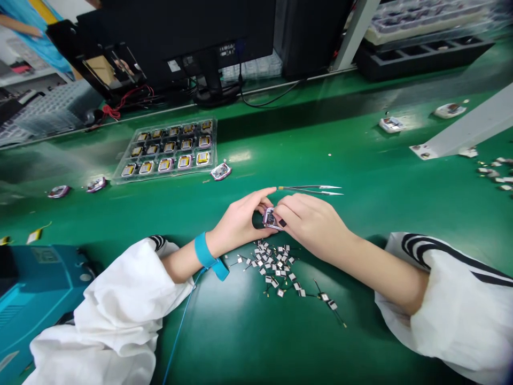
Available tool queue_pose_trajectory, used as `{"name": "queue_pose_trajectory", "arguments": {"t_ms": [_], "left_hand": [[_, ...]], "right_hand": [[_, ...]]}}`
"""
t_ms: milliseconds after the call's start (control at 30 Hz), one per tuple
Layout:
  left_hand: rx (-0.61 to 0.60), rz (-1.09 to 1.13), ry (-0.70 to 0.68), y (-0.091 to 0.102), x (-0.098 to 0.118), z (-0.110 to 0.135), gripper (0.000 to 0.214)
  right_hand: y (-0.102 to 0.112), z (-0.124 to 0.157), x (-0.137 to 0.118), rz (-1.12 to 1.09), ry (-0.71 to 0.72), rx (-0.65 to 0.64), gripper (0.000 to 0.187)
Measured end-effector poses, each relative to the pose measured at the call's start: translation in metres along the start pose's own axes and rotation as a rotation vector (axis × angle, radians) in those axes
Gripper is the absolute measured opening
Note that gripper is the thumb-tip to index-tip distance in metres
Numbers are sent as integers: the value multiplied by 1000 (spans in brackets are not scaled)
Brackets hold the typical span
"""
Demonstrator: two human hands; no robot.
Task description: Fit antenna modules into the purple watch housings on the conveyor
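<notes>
White plastic with a purple edge: the open housing [269,216], circuitry exposed, was between the two hands, over the middle of the green bench [256,347]. Whether its underside touched the bench could not be told.

Left hand [240,218]: thumb and fingers curled around the housing, grasping it by its edge. Right hand [310,218]: fingertips closed in a pinch on a small dark part [282,222] at the housing's right side; full contact was hidden by the fingers.

Step in hand, as judged: placing the small dark part in the housing. The next move appeared to call for a steady left grip, careful alignment and light fingertip pressure, with any lead kept clear of the edge.

Tweezers [310,189] lay just beyond the right hand, tips pointing right; whether either hand touched them was unclear.

Nearer the wearer: a loose pile of small square modules [279,265], several with thin dark leads. A teal strap [203,250] circled the left wrist.

Farther out: a clear tray [215,141] of units in rows, another housing [221,170] just beside its near right corner, and a black monitor [176,32] behind.
</notes>
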State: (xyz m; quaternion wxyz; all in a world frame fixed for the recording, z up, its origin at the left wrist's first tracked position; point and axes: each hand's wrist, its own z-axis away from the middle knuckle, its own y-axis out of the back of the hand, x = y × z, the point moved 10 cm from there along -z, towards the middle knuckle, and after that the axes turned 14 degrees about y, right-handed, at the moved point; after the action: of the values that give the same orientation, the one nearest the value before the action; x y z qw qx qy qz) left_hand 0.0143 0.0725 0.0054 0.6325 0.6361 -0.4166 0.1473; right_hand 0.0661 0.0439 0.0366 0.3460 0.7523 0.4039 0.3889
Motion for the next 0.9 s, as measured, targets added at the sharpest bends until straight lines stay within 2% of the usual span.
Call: {"name": "queue_pose_trajectory", "arguments": {"t_ms": [167,367,533,667,800,900], "left_hand": [[29,39,-23,2,2,1,65],[105,49,-27,8,1,3,64],[150,-39,-35,9,6,5,62],[153,-55,-42,11,8,5,62],[146,-42,-68,11,10,5,61],[158,-39,-74,11,10,6,60]], "right_hand": [[2,2,2,-7,28,107,15],[0,11,19,-210,-132,184,13],[4,5,8,-21,-74,90,17],[11,-2,-2,79,12,128,17],[16,-2,-9,53,104,207,17],[15,1,-2,-57,54,240,16]]}}
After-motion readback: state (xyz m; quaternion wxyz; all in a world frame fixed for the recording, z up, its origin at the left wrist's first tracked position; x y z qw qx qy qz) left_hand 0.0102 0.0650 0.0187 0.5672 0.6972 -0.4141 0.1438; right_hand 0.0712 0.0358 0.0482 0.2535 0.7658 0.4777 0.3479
